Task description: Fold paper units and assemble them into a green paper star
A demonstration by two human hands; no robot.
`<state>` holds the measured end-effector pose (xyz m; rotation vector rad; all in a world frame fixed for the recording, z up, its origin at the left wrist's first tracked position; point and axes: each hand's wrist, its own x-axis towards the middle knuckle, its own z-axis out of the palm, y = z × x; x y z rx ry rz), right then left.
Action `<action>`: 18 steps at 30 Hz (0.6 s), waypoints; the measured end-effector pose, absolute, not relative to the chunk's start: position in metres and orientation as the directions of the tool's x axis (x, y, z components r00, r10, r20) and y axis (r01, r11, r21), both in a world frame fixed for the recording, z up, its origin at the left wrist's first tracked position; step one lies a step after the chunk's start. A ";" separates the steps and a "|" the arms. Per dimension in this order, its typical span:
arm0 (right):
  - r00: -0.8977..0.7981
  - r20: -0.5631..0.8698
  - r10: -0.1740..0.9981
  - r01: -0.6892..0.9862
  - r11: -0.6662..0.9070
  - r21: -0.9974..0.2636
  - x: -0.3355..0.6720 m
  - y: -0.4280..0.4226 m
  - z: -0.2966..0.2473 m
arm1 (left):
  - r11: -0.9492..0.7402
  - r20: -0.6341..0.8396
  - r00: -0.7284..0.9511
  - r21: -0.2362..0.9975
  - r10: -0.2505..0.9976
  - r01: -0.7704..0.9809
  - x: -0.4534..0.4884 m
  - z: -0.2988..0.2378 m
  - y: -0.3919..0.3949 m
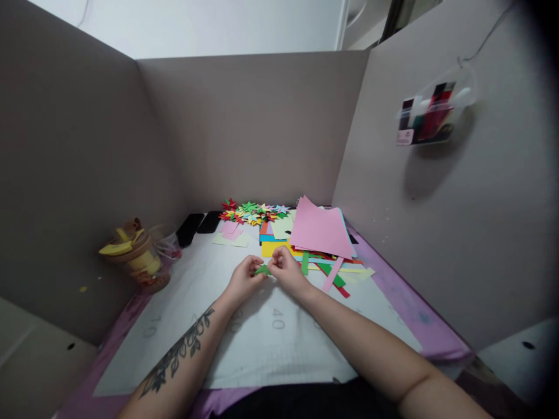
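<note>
Between my two hands, above the white sheet (262,355), is a small piece of folded green paper (262,270). My left hand (245,277) pinches its left side between thumb and fingers. The fingertips of my right hand (286,269) close on its right end. The fingers partly cover the paper, so its full shape is hidden. Just behind my hands lies yellow paper (269,249). Strips of coloured paper, among them a green strip (331,273) and a pink strip (333,274), lie to the right of my right hand.
Folded paper stars (253,214) are heaped at the back. Pink sheets (321,228) top a paper stack on the right. Two black phone-like slabs (208,222) and a brown-and-yellow pot (142,256) stand left. Grey panels (253,128) enclose the table; a clear container (432,113) hangs right.
</note>
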<state>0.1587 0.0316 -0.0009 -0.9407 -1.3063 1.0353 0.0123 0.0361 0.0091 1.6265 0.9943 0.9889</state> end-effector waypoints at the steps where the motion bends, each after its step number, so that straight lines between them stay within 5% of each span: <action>1: -0.006 0.293 0.956 -0.056 0.293 -0.955 0.159 0.032 0.000 | -0.200 0.139 0.345 0.969 0.928 0.146 0.012 0.010 0.036; 11: -0.080 0.368 0.926 0.072 0.373 -0.925 0.157 0.027 0.003 | -0.265 0.194 0.281 0.933 0.940 0.242 0.011 0.008 0.037; 18: -0.006 0.266 0.964 -0.105 0.264 -0.959 0.164 0.038 -0.005 | -0.184 0.172 0.109 0.978 0.979 0.102 0.003 0.013 0.045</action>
